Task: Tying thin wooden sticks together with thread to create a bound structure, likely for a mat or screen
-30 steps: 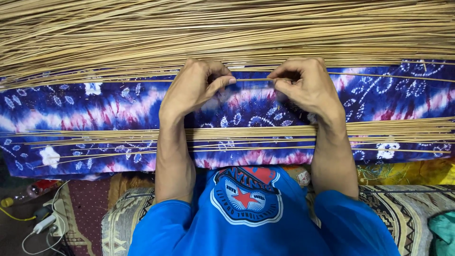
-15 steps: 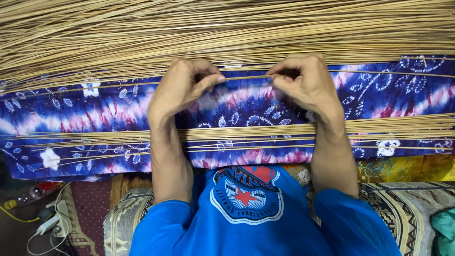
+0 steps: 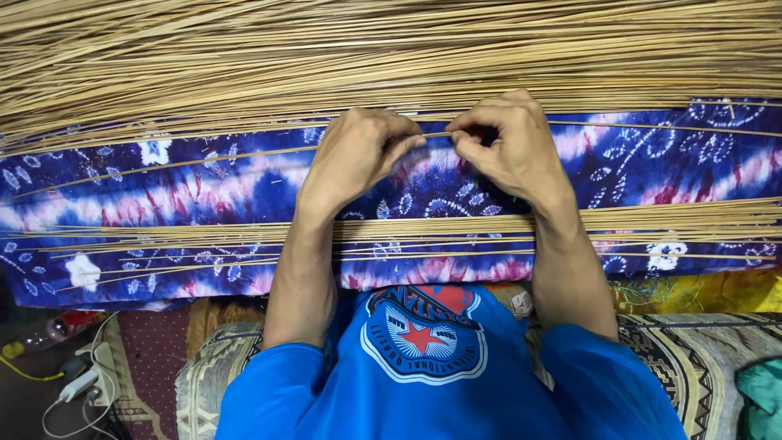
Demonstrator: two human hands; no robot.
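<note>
A large heap of thin, pale straw-coloured sticks [image 3: 391,49] lies across the top of the view. Below it spreads a blue, purple and pink tie-dyed cloth [image 3: 163,187]. My left hand [image 3: 354,155] and my right hand [image 3: 509,147] are close together over the cloth, and both pinch one single thin stick [image 3: 244,153] that runs left to right along the heap's lower edge. A smaller flat bundle of sticks [image 3: 692,220] lies across the cloth under my forearms, nearer to my body.
My blue shirt [image 3: 423,367] with a round star emblem fills the bottom middle. A patterned cushion [image 3: 709,350] lies under me. At the lower left are a white power strip with cables [image 3: 81,379] and a plastic bottle [image 3: 65,326]. Yellow fabric [image 3: 700,289] sits at the right.
Both hands have moved closer together along the single stick, and they sit slightly farther from my body than before.
</note>
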